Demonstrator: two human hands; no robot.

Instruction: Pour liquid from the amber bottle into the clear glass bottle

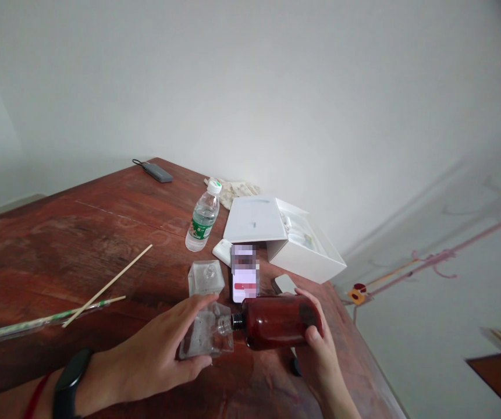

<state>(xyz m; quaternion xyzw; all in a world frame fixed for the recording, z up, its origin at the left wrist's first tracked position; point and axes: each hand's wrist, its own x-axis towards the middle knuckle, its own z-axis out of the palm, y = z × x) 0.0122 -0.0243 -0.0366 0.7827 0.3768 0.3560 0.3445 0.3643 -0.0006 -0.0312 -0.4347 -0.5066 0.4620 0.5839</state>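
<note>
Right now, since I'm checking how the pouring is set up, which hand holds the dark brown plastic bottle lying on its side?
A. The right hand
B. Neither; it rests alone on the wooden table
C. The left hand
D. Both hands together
A: the right hand grips the dark brown plastic bottle from its base end, its black neck meeting the clear square glass bottle that the left hand steadies on the wooden table.

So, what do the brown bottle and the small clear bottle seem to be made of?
The brown bottle in the right hand looks like glossy amber plastic or glass; highlights show. The small clear bottle under the left hand looks like transparent glass or acrylic.
</note>
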